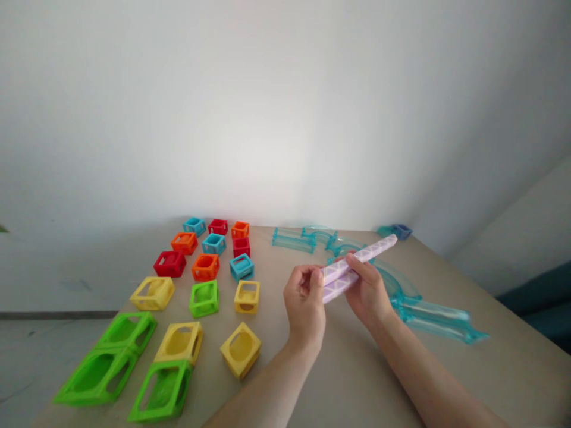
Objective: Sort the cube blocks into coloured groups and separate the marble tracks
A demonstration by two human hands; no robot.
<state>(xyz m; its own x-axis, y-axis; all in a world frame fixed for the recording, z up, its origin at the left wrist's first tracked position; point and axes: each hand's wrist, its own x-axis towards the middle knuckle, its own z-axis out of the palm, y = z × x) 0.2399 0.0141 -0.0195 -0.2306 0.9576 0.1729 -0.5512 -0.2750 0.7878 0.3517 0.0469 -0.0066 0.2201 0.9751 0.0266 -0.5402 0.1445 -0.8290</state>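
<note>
Two narrow lilac strips with a pale triangle pattern are held above the table. The upper strip (pixel 377 248) reaches up to the right past my fingers, and the lower strip (pixel 335 289) lies close beneath it. My left hand (pixel 306 306) is closed on their left ends, thumb and fingers pinching. Around the middle, my right hand (pixel 368 290) grips them with the thumb on top. Whether the two strips are joined cannot be made out, since my fingers cover part of them. Clear teal track pieces (pixel 439 316) lie on the table behind and beside my right hand.
Rows of hollow cube blocks stand on the left of the table (pixel 281 368): green (pixel 113 351), yellow (pixel 241 351), orange (pixel 206 267), red (pixel 169 263) and blue (pixel 242 267). A dark blue piece (pixel 402 231) sits in the far right corner. A wall (pixel 285 119) rises behind.
</note>
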